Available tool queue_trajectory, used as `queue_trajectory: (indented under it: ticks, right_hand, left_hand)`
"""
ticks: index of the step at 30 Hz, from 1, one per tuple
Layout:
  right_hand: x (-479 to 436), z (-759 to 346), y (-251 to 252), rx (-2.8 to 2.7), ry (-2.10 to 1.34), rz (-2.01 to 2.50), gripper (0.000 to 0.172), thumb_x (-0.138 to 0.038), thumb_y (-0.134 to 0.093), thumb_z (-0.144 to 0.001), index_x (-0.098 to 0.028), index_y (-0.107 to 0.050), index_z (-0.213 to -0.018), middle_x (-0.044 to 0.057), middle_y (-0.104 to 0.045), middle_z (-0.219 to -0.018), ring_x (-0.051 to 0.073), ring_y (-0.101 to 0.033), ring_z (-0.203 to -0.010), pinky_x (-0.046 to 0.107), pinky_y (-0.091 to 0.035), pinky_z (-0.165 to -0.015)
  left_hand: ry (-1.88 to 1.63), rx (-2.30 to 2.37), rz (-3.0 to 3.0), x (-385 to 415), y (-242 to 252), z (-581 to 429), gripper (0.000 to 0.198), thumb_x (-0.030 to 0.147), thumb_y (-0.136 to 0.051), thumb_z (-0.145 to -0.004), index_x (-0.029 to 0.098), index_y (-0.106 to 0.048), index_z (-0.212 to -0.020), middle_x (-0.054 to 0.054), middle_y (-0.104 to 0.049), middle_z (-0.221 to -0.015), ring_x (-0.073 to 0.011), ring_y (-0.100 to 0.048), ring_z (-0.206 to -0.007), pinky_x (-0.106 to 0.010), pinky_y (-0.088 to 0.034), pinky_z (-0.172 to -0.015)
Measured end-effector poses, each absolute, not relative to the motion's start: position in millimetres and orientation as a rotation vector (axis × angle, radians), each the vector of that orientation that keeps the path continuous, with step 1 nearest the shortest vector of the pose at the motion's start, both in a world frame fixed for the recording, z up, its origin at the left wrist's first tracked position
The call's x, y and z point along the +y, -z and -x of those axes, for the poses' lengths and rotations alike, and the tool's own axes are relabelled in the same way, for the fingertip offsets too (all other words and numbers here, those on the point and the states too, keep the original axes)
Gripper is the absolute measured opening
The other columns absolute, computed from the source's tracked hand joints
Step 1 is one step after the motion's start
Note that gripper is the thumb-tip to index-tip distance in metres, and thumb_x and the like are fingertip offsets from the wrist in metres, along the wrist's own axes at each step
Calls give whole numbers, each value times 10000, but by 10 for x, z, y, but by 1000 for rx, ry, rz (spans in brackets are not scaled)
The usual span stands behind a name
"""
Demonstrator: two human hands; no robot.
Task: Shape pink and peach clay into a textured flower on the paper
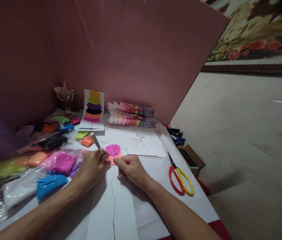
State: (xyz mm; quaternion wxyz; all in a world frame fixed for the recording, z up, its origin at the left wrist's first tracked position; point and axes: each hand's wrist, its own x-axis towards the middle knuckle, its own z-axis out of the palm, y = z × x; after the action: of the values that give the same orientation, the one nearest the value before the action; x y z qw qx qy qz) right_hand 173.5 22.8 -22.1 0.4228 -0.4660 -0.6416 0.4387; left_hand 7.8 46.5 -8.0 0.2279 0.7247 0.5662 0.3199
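Note:
A white paper strip (124,203) with a wavy dark line down it lies in front of me. At its far end sits ridged pink clay (113,150) with salmon-orange clay (111,160) below it. My left hand (94,165) is closed round a slim white-and-grey pen-like tool (96,142), at the left edge of the clay. My right hand (132,168) touches the right edge of the orange clay with thumb and fingers pinched together; whether a bit of clay is between them is hidden.
Bagged coloured clay (62,162) covers the left side. Red-and-yellow scissors (180,178) lie right. Behind are a card with coloured bands (85,100), clay packs (131,115), white sheets (153,143) and a cup of tools (65,104).

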Motion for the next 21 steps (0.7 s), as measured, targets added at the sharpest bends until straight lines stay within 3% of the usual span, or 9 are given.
queue_trajectory:
  ticks: [21]
  right_hand:
    - [216, -1720, 240, -1600, -1137, 1187, 474, -399, -584, -857, -153, -520, -458, -44, -442, -416, 55, -380, -413, 189, -311, -441]
  left_hand:
    - [-1172, 1615, -2115, 572, 197, 14, 209, 277, -371, -798, 233, -463, -616, -33, -591, -594, -200, -556, -565, -309, -381, -561]
